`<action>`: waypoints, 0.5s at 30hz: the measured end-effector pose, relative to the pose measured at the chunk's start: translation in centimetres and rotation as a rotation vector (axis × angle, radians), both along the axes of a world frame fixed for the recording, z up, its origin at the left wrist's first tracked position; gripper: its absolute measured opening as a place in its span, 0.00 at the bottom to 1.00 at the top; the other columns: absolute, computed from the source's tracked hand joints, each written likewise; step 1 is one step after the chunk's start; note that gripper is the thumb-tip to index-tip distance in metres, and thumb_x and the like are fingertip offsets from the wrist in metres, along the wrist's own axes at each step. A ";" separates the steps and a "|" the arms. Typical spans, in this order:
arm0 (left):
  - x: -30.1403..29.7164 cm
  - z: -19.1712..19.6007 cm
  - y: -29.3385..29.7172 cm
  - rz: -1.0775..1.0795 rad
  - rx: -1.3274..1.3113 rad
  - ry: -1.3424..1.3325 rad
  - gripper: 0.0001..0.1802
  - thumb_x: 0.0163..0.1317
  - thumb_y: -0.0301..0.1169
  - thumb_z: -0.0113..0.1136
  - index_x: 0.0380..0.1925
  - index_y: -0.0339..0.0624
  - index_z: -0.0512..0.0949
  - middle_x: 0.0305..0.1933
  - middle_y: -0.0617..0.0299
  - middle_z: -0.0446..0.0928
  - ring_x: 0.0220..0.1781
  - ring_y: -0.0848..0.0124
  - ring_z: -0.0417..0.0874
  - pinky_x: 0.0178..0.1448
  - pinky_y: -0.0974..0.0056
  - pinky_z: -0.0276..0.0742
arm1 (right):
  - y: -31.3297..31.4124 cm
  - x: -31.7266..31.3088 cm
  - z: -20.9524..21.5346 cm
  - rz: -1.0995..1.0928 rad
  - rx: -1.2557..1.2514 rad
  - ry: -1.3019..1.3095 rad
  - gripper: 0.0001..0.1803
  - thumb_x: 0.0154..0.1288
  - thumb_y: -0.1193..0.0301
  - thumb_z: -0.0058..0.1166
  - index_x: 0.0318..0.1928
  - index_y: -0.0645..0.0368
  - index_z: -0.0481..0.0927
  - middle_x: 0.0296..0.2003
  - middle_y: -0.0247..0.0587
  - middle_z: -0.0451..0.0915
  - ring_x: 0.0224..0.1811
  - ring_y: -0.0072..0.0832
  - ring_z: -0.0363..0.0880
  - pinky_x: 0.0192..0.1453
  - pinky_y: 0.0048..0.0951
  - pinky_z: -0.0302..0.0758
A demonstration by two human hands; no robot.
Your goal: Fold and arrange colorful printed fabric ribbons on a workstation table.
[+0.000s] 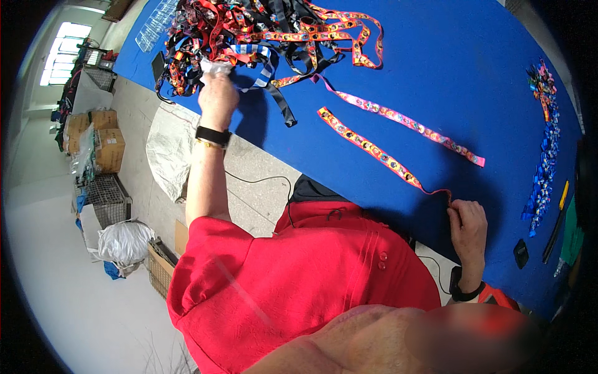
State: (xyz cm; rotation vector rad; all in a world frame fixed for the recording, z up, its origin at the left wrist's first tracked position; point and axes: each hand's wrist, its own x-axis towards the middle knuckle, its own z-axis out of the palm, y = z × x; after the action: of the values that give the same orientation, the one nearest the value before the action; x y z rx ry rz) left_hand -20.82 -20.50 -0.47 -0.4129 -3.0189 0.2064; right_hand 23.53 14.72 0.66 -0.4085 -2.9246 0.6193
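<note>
My right hand (pixel 468 227) pinches the near end of a red and yellow patterned ribbon strap (pixel 374 153) at the table's near edge. That strap stretches flat across the blue table (pixel 411 81) toward the left. Beyond it lies a pink patterned strap (pixel 398 116), apart from my hands. At the far left my left hand (pixel 218 96) reaches to a tangled pile of straps (pixel 212 31). Its fingers are closed at a crumpled white piece (pixel 215 66), cloth or plastic, and the fingertips are partly hidden. A blue and white checked strap (pixel 261 62) lies beside it.
On the table's right side runs a row of blue ribbon pieces (pixel 543 162), with a small black object (pixel 521 254) and a yellow and black tool (pixel 564 194) nearby. A clear rack (pixel 156 26) sits at the far left. Cardboard boxes (pixel 109 149) and sacks stand on the floor.
</note>
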 end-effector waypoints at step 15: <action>0.9 -2.3 4.0 -0.424 0.100 -0.064 0.25 0.65 0.36 0.60 0.59 0.36 0.72 0.64 0.40 0.72 0.65 0.46 0.74 0.66 0.51 0.73 | -0.5 0.0 0.5 -0.042 -0.018 0.001 0.06 0.59 0.77 0.61 0.37 0.61 0.79 0.32 0.45 0.79 0.37 0.45 0.77 0.44 0.41 0.71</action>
State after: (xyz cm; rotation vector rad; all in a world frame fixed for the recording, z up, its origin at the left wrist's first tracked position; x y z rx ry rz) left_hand -19.95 -16.52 -2.73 -1.0453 -2.8942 0.0107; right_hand 23.54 14.19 1.14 -0.4700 -2.9037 0.6402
